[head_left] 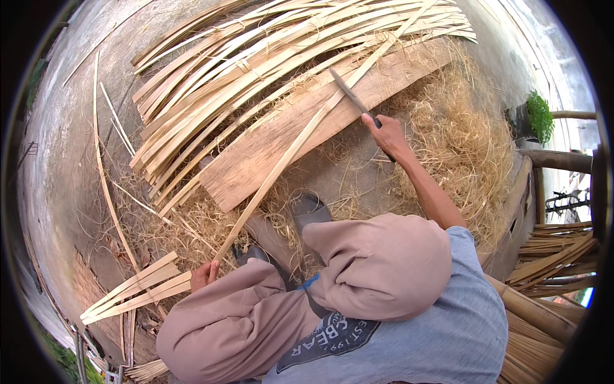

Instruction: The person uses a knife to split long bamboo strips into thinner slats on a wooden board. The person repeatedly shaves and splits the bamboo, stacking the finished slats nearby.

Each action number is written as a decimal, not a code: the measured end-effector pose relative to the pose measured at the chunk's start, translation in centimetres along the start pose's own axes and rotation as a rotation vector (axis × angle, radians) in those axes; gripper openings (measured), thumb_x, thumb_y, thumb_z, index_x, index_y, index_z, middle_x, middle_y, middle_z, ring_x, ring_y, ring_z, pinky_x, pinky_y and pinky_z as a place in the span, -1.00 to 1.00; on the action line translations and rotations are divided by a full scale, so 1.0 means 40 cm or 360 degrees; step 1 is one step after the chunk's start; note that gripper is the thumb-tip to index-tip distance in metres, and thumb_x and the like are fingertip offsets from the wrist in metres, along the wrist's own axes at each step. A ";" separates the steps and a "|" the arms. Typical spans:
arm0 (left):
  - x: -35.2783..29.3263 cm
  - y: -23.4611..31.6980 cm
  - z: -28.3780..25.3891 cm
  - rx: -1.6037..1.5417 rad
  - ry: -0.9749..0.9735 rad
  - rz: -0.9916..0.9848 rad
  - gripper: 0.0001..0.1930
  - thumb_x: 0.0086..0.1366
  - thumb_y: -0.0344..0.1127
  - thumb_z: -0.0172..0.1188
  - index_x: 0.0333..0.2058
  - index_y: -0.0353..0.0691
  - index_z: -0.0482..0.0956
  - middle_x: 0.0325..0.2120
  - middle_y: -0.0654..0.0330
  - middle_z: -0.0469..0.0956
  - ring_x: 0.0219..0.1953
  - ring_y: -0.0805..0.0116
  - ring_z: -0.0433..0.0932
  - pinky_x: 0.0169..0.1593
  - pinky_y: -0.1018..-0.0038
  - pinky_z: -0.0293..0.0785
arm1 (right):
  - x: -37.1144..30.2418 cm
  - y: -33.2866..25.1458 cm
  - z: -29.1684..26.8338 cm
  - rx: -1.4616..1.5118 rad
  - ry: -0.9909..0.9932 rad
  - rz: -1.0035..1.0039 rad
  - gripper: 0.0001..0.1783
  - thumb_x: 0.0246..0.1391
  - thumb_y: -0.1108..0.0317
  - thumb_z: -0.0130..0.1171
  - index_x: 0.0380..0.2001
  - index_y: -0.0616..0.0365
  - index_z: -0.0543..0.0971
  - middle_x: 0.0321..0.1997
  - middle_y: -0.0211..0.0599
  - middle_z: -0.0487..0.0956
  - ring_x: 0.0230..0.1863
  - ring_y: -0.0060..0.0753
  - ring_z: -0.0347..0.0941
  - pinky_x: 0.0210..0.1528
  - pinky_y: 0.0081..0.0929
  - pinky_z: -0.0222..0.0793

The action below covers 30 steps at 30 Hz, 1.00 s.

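Observation:
My right hand (pixel 387 137) is closed round the dark handle of a long knife (pixel 347 88). Its blade lies across a pale bamboo strip (pixel 276 170), over a broad wooden board (pixel 246 163). Down at the left, beside my knee, my left hand (pixel 204 276) grips the near end of that strip; some of its fingers are hidden. The strip slants up to the far right across the board. Several short, flat bamboo pieces (pixel 137 288) fan out to the left of my left hand.
Many split bamboo strips (pixel 217 83) lie side by side beyond the board. Curly shavings (pixel 448 128) heap up on the right and spread round my feet. More strips (pixel 553 259) are stacked at the right edge, near bamboo poles (pixel 531 310). A green plant (pixel 540 117) stands behind.

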State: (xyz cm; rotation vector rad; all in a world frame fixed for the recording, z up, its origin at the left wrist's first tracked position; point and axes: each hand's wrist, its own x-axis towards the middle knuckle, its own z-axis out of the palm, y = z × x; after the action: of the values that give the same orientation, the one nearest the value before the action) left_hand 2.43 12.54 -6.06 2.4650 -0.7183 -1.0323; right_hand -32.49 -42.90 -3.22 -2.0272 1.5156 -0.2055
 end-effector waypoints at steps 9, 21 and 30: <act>0.035 -0.004 -0.029 -0.0289 -0.0250 -0.0222 -0.42 0.44 0.12 0.20 -0.60 -0.28 0.54 -0.77 0.35 0.34 -0.65 0.58 0.24 -0.57 0.41 0.09 | 0.019 0.088 0.000 -0.0152 0.0374 0.0230 -0.27 0.25 -0.35 0.12 -0.48 0.23 0.55 -0.59 -0.09 0.54 -0.60 -0.09 0.55 -0.46 -0.08 0.48; -0.015 -0.098 -0.163 -0.0171 -0.0246 -0.0430 -0.29 0.41 0.22 0.19 -0.80 -0.16 0.40 -0.84 0.40 0.27 -0.74 0.58 0.15 -0.62 0.40 0.01 | -0.115 0.029 0.051 0.1396 -0.0587 0.0538 -0.54 0.42 -0.07 0.04 -0.30 0.16 0.47 -0.55 -0.34 0.55 -0.65 -0.52 0.49 -0.61 -0.48 0.46; -0.031 -0.060 -0.167 0.0077 -0.0052 -0.0446 -0.26 0.37 0.26 0.23 -0.82 -0.21 0.39 -0.87 0.39 0.19 -0.76 0.53 0.11 -0.62 0.32 -0.03 | -0.213 -0.007 0.119 0.1143 -0.0736 0.0463 -0.45 0.42 -0.12 0.05 -0.44 0.17 0.45 -0.63 -0.38 0.49 -0.69 -0.57 0.42 -0.64 -0.52 0.36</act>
State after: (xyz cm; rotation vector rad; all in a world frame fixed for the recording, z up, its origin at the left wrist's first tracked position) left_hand 7.35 16.11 -2.17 2.6500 -0.4181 -1.1678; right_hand -32.96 -33.32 -5.07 -1.1726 1.1882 -0.1249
